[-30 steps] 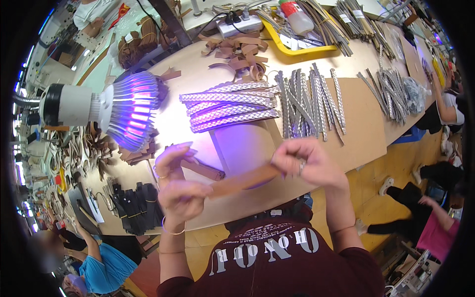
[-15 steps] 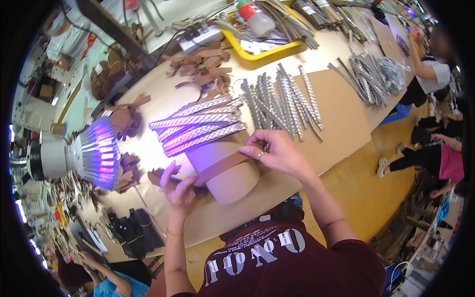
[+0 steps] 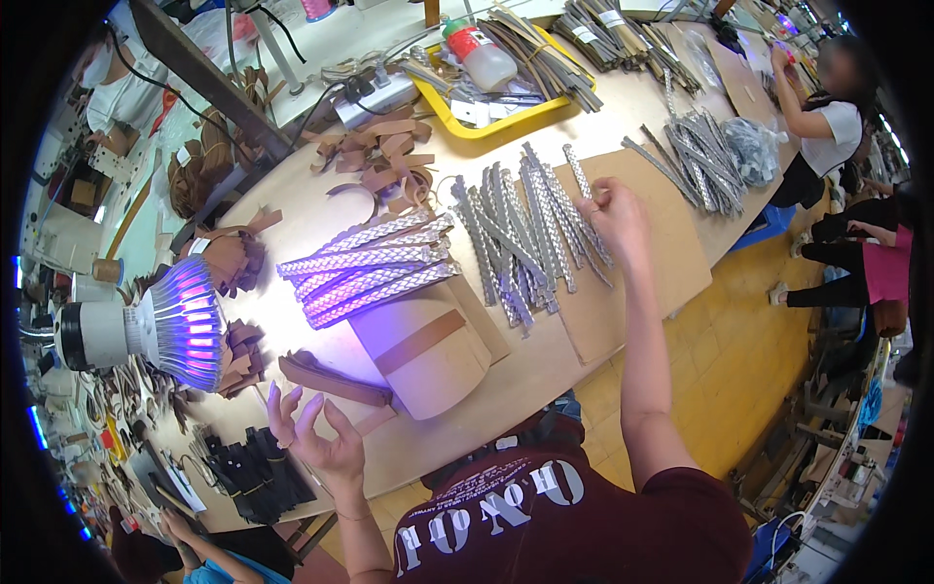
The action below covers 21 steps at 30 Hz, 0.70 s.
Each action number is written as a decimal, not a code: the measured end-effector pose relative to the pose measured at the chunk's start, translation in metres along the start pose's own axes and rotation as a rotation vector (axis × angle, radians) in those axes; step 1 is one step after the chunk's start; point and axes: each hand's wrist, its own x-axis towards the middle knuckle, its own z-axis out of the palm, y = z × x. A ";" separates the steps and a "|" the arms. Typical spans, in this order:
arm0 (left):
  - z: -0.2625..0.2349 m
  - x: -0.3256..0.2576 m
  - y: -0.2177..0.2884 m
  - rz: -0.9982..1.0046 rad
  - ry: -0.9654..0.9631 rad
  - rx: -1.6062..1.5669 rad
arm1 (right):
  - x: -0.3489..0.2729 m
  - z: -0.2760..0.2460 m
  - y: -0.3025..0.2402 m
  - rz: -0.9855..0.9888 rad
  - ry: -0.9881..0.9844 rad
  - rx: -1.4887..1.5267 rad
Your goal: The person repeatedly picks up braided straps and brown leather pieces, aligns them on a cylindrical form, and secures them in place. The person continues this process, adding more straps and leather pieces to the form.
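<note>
Head view: right hand (image 3: 615,216) outstretched on silver braided strips (image 3: 530,234), left hand (image 3: 313,435) open.

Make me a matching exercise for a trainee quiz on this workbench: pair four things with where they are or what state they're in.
Things:
1. left hand
2. right hand
3. brown strap
4. lamp

Descriptions:
A. lit purple, at the table's left edge
B. open, fingers spread, holding nothing
C. lying across the pale rounded block
D. on the silver braided strips

Pairs: 1-B, 2-D, 3-C, 4-A
</note>
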 end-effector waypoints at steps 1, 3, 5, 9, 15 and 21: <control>-0.001 0.000 0.005 -0.020 0.032 -0.026 | 0.000 0.004 0.000 0.058 -0.028 0.026; -0.002 0.003 0.014 -0.011 0.026 -0.023 | 0.003 0.007 -0.005 0.118 -0.067 0.090; -0.002 0.007 0.023 -0.016 0.023 -0.097 | 0.003 -0.003 -0.013 0.169 -0.091 0.187; 0.005 0.020 0.047 -0.096 -0.033 -0.464 | -0.018 -0.043 -0.050 0.042 -0.016 0.910; 0.005 0.050 0.072 -0.433 -0.289 -0.991 | -0.083 -0.052 -0.145 -1.071 -0.063 0.694; 0.001 0.071 0.050 -0.753 -0.202 -1.507 | -0.108 -0.012 -0.190 -1.113 -0.492 0.929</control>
